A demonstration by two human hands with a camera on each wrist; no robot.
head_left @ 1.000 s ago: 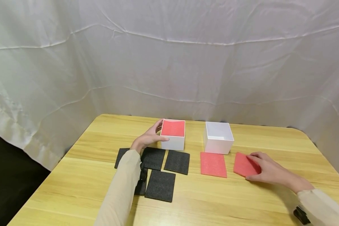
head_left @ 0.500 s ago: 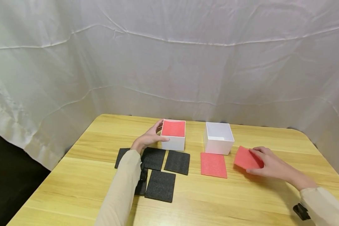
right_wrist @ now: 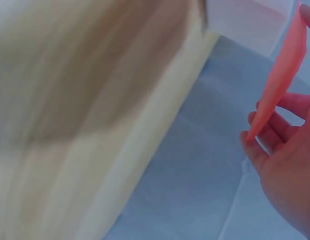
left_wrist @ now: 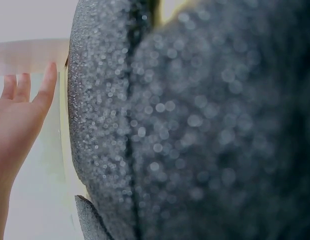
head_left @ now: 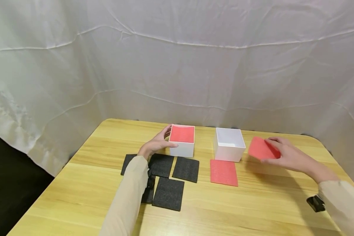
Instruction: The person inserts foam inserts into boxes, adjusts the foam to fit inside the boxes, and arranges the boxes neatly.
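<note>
**Red sheet lifted beside the empty white box**

White cloth hangs behind a wooden table [head_left: 253, 209], draped in loose folds down to its far edge.

The right hand [head_left: 286, 155] is raised above the table's right side and pinches a red foam sheet [head_left: 261, 148] between thumb and curled fingers. That sheet is off the wood, tilted, sticking out to the left of the hand, just beside the right wall of the empty white box [head_left: 229, 148] and not touching it. In the right wrist view the sheet [right_wrist: 280, 75] shows edge-on, with fingertips [right_wrist: 257, 150] behind it.

The left hand [head_left: 159, 142] rests against the left side of the other white box [head_left: 181, 144], thumb along its front wall, fingers at its far corner; a red sheet lies inside this box. In the left wrist view the fingers [left_wrist: 30, 90] look straight and close together.

A second red foam sheet [head_left: 223, 172] lies flat in front of the empty box. Black foam sheets [head_left: 177, 180] lie beside and under the left forearm.
</note>
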